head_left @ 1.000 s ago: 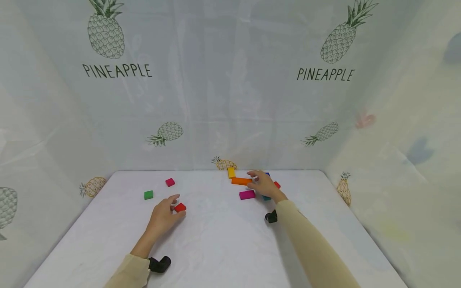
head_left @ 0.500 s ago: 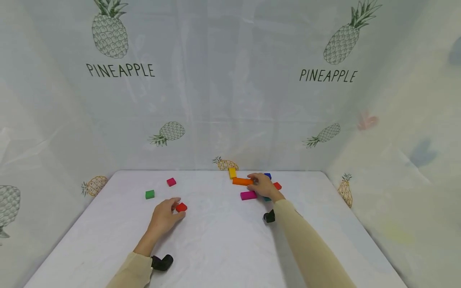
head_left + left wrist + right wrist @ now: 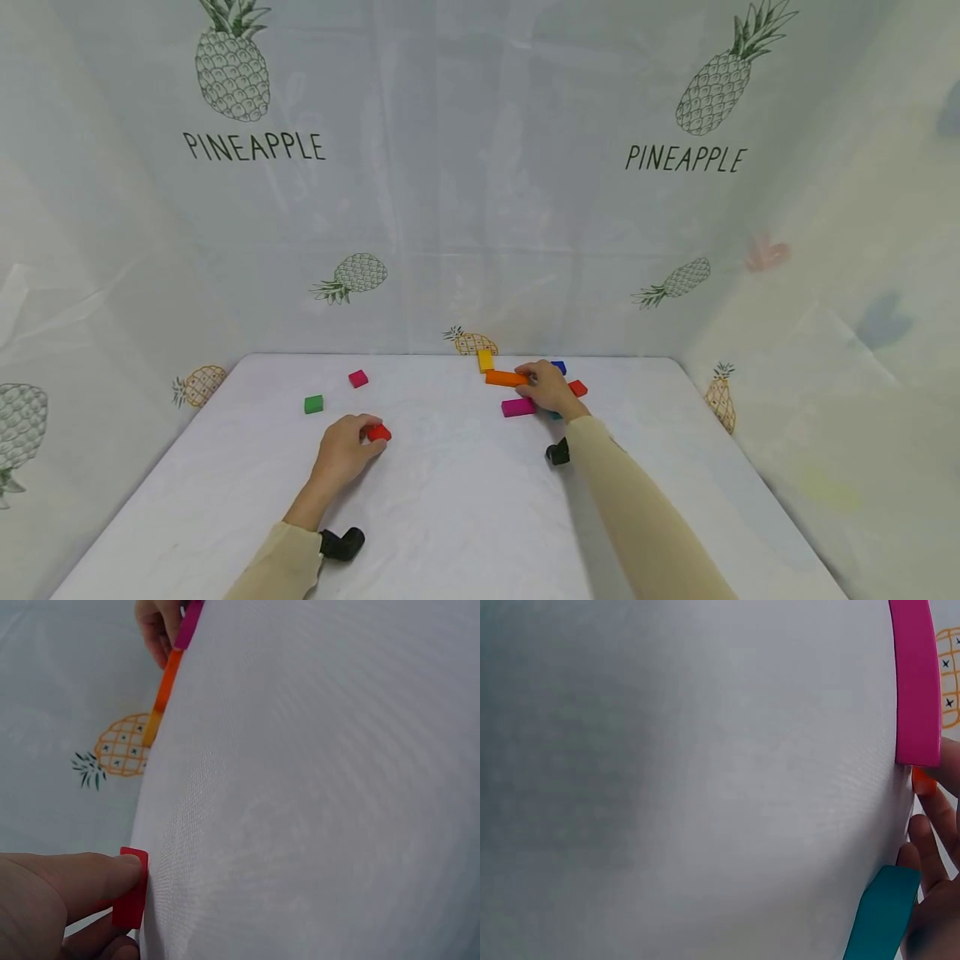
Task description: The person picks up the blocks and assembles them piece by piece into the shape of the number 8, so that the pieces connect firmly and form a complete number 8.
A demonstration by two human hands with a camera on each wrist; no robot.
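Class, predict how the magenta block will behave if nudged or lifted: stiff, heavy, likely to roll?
The magenta block is probably stiff, given its straight edges. Its flat faces suggest sliding across the table rather than rolling. Being small beside the right hand, it is likely light.

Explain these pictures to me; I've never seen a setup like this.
There is no robot here, just a person's two bare hands. The wide picture comes from a camera worn on the head, looking forward and down; the two close ones come from cameras on the left and right wrists. On the white table, a green block and a pink block lie toward the left. The left hand pinches a red block. The right hand appears to pinch one end of an orange block; yellow, magenta, teal, blue and more red blocks lie around it.
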